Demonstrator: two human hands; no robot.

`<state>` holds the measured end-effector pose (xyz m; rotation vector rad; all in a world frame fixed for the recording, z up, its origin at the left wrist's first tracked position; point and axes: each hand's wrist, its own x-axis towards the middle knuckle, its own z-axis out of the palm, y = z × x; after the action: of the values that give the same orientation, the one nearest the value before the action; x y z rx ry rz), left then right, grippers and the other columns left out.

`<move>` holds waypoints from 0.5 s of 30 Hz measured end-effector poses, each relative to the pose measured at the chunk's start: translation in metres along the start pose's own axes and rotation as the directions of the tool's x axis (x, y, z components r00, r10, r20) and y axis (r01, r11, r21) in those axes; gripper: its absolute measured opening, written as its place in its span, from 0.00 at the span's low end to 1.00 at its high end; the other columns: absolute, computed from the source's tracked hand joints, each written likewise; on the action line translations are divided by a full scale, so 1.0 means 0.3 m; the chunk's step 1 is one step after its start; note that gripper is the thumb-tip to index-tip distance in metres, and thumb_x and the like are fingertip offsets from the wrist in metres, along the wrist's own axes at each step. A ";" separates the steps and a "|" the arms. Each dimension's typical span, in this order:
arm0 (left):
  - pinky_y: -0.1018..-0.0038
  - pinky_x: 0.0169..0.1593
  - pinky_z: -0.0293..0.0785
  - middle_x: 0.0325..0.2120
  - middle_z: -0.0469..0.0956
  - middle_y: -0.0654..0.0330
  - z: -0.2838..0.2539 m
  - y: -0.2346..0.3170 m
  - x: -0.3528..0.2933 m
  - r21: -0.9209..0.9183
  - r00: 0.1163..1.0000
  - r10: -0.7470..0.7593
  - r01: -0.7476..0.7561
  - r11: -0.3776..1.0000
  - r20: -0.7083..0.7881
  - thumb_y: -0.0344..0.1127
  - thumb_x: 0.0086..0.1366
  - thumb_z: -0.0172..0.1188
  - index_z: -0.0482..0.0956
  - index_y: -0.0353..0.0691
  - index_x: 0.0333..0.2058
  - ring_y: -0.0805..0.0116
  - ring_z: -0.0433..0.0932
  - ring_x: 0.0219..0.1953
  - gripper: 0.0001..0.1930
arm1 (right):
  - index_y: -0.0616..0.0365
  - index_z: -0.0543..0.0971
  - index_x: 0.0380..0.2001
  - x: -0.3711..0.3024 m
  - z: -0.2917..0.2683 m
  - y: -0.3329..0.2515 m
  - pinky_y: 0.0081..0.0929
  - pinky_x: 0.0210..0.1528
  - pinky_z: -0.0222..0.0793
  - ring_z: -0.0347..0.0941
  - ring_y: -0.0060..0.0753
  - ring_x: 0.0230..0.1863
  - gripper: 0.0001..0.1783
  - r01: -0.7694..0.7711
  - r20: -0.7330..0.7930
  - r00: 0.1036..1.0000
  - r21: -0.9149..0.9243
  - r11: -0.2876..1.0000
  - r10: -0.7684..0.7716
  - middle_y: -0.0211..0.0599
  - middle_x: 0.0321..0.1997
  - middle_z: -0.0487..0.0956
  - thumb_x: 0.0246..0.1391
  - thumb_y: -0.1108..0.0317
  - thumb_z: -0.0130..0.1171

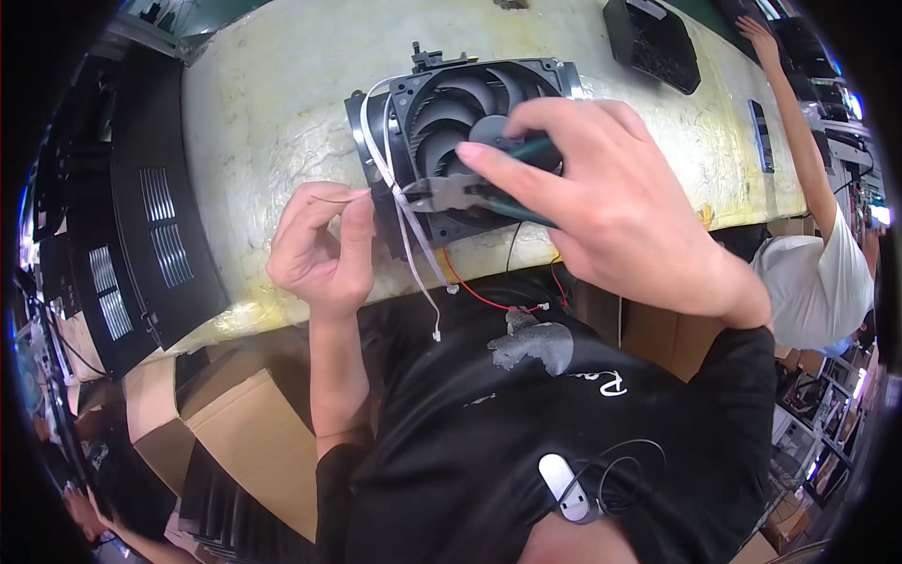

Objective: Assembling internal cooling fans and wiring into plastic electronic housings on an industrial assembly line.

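Note:
My left hand (319,249) pinches the end of a thin cable tie (329,198) between thumb and forefinger. The tie leads to a bundle of white cables (385,162), which hangs down with small plugs at its ends. Wrapped round the dark green handles of a pair of cutting pliers (456,194), my right hand (601,202) is closed. The plier jaws are right beside the bundle, where the tie meets it; whether they touch the tie is hard to make out. Beneath lies a black fan (442,111) in a square frame, partly covered by my right hand.
Red wires (470,293) hang over the table's near edge. Black vented panels (155,216) stand at the left, with an open cardboard box (249,437) below. A black tray-like part (653,45) lies far right. Another person's arm (799,141) reaches in at the right.

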<state>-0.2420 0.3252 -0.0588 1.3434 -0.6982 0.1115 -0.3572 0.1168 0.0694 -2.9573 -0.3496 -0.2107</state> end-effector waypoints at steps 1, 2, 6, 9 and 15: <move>0.81 0.27 0.68 0.26 0.78 0.51 0.006 0.005 0.006 0.006 1.000 -0.003 0.003 1.000 0.002 0.17 0.57 0.63 0.79 0.25 0.30 0.71 0.74 0.25 0.02 | 0.54 0.78 0.51 0.021 0.006 -0.005 0.35 0.49 0.65 0.71 0.41 0.43 0.31 0.043 0.014 0.999 -0.055 0.998 -0.042 0.40 0.46 0.73 0.36 0.80 0.58; 0.81 0.27 0.68 0.26 0.78 0.51 0.006 0.008 0.005 0.010 1.000 -0.001 0.001 1.000 -0.005 0.17 0.57 0.63 0.79 0.25 0.30 0.71 0.74 0.25 0.02 | 0.54 0.78 0.51 0.035 0.012 -0.015 0.35 0.49 0.65 0.71 0.41 0.43 0.31 0.051 0.014 0.999 -0.054 0.997 -0.050 0.40 0.46 0.73 0.36 0.80 0.58; 0.80 0.30 0.69 0.26 0.79 0.52 0.004 0.010 0.002 0.012 1.000 -0.027 0.027 1.000 0.004 0.17 0.56 0.63 0.79 0.26 0.29 0.70 0.76 0.27 0.02 | 0.56 0.80 0.48 0.073 0.008 -0.066 0.34 0.46 0.65 0.71 0.37 0.41 0.24 0.068 0.041 0.997 -0.186 0.980 -0.061 0.38 0.40 0.72 0.41 0.74 0.57; 0.78 0.32 0.70 0.25 0.79 0.52 0.004 0.012 0.002 0.022 1.000 -0.003 0.002 1.000 0.023 0.17 0.56 0.63 0.79 0.26 0.29 0.68 0.76 0.27 0.02 | 0.57 0.80 0.47 0.088 -0.025 -0.105 0.31 0.42 0.66 0.70 0.34 0.38 0.23 0.083 0.136 0.990 -0.294 0.952 -0.044 0.35 0.35 0.71 0.43 0.71 0.57; 0.78 0.31 0.71 0.25 0.78 0.53 0.011 0.016 0.009 0.006 0.999 0.025 -0.026 1.000 0.041 0.17 0.57 0.62 0.78 0.26 0.28 0.69 0.76 0.26 0.02 | 0.57 0.80 0.47 0.083 -0.036 -0.119 0.25 0.27 0.67 0.70 0.29 0.26 0.24 0.155 0.224 0.972 -0.358 0.921 -0.076 0.32 0.26 0.71 0.42 0.70 0.58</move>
<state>-0.2433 0.3225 -0.0531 1.3466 -0.7500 0.1071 -0.3430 0.1548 0.0889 -3.3488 -0.5720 0.0225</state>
